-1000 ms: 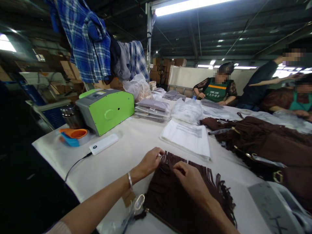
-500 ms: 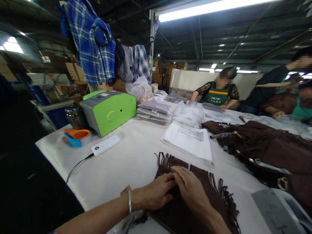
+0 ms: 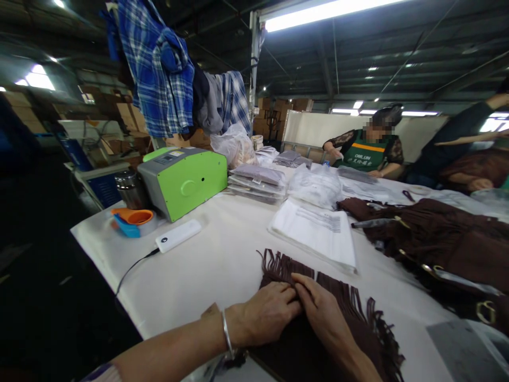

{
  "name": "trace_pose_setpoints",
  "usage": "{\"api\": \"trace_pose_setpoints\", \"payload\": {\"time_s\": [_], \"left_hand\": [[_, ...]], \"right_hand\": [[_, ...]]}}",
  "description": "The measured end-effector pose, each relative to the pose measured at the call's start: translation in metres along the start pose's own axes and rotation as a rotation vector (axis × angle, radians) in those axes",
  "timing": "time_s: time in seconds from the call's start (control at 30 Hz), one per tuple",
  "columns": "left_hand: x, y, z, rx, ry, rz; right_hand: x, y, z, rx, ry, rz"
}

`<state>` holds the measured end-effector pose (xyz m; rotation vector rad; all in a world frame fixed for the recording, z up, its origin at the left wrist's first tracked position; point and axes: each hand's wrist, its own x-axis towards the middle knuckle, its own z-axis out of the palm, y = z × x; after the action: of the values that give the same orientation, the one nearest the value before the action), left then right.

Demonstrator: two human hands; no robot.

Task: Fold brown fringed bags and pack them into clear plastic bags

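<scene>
A long white-covered table (image 3: 207, 265) fills a warehouse packing floor, where a person presses both hands flat on a dark brown fringed garment (image 3: 318, 339) lying at the near edge, directly under and ahead of the wrists. The piece runs lengthwise away to the right, its fringe (image 3: 286, 265) fanning out just beyond the fingertips and toward the far side of the table. The left hand (image 3: 264, 313), a thin bangle (image 3: 226, 334) at the wrist, lies palm down with fingers loose and extended, gripping nothing; the right hand (image 3: 324, 315) rests the same way, touching the left at the fingertips, so both are equally near the fringe line. A heap of matching brown garments (image 3: 445, 244) sprawls well apart on the right. Beyond the fringe sits a stack of flat clear bags (image 3: 318, 233) printed with lines of text too small to read. A green and grey machine (image 3: 185, 180) stands at the left, with a white power bank (image 3: 178, 235) and its cable near it, and an orange and blue funnel-like pair (image 3: 133, 218) just beside. Across the table a co-worker wears a green apron (image 3: 363, 154) lettered, as far as can be read, "OMLUN". Plaid shirts (image 3: 159, 69) hang overhead.
</scene>
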<state>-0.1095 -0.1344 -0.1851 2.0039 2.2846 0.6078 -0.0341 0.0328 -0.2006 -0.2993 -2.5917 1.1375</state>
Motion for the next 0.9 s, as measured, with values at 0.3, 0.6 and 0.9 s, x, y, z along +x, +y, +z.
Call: {"api": "trace_pose_setpoints", "payload": {"time_s": [0.3,0.6,0.9], "left_hand": [[-0.036,-0.038,-0.019,-0.175,0.187,-0.442],[-0.029,-0.021,-0.009,-0.145,0.030,-0.408],[-0.035,-0.079,-0.006,0.110,0.036,-0.713]], "right_hand": [[0.002,-0.007,-0.002,0.008,0.057,-0.009],[-0.006,0.000,-0.002,-0.076,0.031,-0.035],[-0.012,-0.017,0.016,-0.374,-0.384,-0.355]]}}
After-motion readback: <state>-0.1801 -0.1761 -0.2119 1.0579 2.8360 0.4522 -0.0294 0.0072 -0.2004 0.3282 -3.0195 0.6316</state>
